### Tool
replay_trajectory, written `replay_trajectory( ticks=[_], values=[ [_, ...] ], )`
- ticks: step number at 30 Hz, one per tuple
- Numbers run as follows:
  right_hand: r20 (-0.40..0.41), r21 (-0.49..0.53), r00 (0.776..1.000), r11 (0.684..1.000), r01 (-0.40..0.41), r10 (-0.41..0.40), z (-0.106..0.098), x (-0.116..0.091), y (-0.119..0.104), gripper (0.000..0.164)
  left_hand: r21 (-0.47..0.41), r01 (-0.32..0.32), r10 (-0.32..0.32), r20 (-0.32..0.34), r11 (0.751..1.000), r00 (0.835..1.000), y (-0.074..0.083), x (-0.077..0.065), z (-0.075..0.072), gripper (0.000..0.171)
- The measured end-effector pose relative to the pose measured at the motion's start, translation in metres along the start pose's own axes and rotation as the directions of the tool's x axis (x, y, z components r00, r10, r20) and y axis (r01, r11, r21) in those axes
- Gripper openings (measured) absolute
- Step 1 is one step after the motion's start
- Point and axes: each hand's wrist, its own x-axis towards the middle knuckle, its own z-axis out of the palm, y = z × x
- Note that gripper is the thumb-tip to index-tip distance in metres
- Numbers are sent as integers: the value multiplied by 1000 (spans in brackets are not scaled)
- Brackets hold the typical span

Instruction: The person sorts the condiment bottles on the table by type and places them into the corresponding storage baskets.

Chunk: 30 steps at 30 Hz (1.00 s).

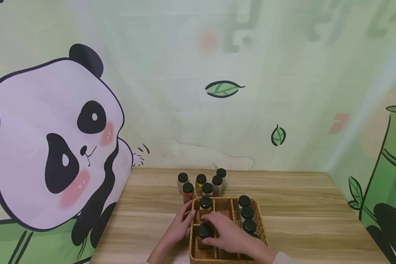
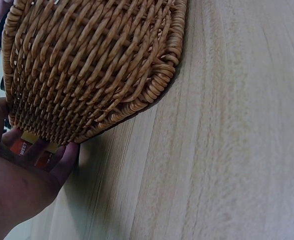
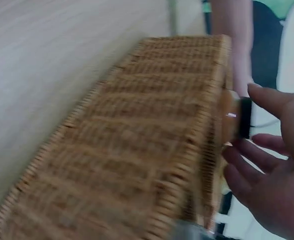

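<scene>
A wicker basket (image 1: 262,234) with compartments stands on the table, holding several black-lidded spice jars. My left hand (image 1: 179,225) holds its left side near the back corner, thumb at the rim and fingers against the outer wall (image 2: 87,65). My right hand (image 1: 226,233) reaches over the basket, thumb and fingers around a spice jar (image 1: 204,231) in the front left compartment. In the right wrist view, that jar's black lid (image 3: 244,117) sits between thumb and fingertips. Another jar with yellowish contents (image 1: 205,205) stands in the back left compartment.
A row of jars (image 1: 247,212) fills the basket's right compartment. Several more jars (image 1: 201,183) stand on the wooden table (image 1: 293,212) behind the basket, one with red contents (image 1: 187,192) close to its back left corner. A panda-print cloth (image 1: 171,110) hangs behind.
</scene>
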Motion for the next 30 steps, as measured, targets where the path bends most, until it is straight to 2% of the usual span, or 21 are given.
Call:
replay_trajectory(
  ticks=[5,8,10,13,17,21,26,30],
  values=[
    [-16,98,1000,995,-8,10,-30,-3,-3,50,-5,-8,8,-6,1000,1000,-1,1,1,58],
    [-82,111,996,994,-9,18,-48,-8,-1,48,-16,-17,17,-4,1000,1000,-2,2,1,56],
    [-134,112,990,993,-28,43,-59,-12,4,48,-23,-21,21,-1,1000,1000,-2,2,1,56],
    [-196,172,975,982,-74,108,-71,-18,18,46,-19,-18,19,1,1000,1000,-3,2,1,56],
    [-286,274,940,956,-104,184,-82,-26,42,42,-12,-14,14,-1,1000,1000,-2,1,1,57],
    [-382,340,889,932,-121,254,-87,-33,65,37,-9,-12,12,-4,1000,1000,-2,1,0,58],
    [-449,361,825,914,-184,343,-86,-41,90,32,-10,-13,13,2,1000,1000,-2,1,0,58],
    [-470,344,802,913,-217,368,-82,-48,104,31,-9,-12,12,3,1000,1000,-1,1,0,59]
  ],
)
